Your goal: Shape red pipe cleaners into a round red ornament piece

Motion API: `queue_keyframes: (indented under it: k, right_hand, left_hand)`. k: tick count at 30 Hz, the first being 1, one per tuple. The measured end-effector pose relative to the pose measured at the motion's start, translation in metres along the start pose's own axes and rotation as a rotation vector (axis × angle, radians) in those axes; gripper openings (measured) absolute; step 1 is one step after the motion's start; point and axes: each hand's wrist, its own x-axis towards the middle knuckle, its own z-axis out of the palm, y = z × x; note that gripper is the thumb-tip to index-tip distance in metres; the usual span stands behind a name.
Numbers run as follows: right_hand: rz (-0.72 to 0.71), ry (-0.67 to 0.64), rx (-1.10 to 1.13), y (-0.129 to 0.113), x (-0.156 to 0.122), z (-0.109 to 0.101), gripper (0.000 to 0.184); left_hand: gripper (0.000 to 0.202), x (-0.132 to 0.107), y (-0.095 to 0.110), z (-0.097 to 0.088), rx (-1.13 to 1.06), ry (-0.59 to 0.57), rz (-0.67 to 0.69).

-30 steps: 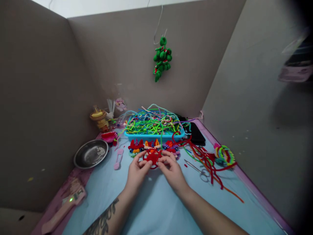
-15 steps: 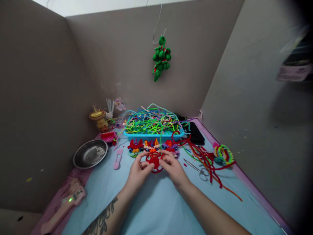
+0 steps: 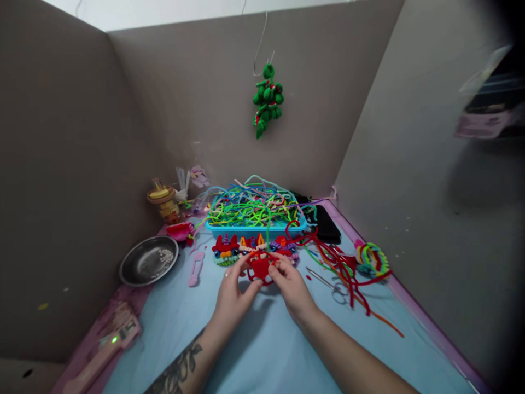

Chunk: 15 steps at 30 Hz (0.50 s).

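Between my hands is a red pipe-cleaner piece, a solid patch with a looped outline around it, held above the blue table cover. My left hand grips its left side, thumb at the lower edge and forefinger near the top. On the right side, my right hand pinches it between thumb and fingers. Just behind stand small pipe-cleaner figures: a red-topped one, an orange and white one and a purple and red one, the last two partly hidden by my hands.
A blue basket of tangled pipe cleaners stands at the back. Scissors and loose red pipe cleaners lie right. To the left are a metal bowl, a pink clip-shaped piece and a pink glue gun. A green ornament hangs above.
The red piece has tilted and its loop now looks flatter. My left thumb and fingers have spread a little along its side. The whole view has shifted slightly.
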Motion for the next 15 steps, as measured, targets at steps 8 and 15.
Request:
queue_keyframes:
  k: [8,15]
  right_hand:
    - [-0.045,0.001,-0.078,0.0008,0.0001,-0.0012,0.026]
    - [-0.036,-0.026,-0.109,0.0002,-0.0017,0.0008,0.023]
  left_hand:
    - [0.061,0.0058,-0.0002,-0.0004,-0.275,-0.057,-0.258]
    - [0.077,0.0055,0.0008,-0.0004,-0.539,-0.14,-0.362]
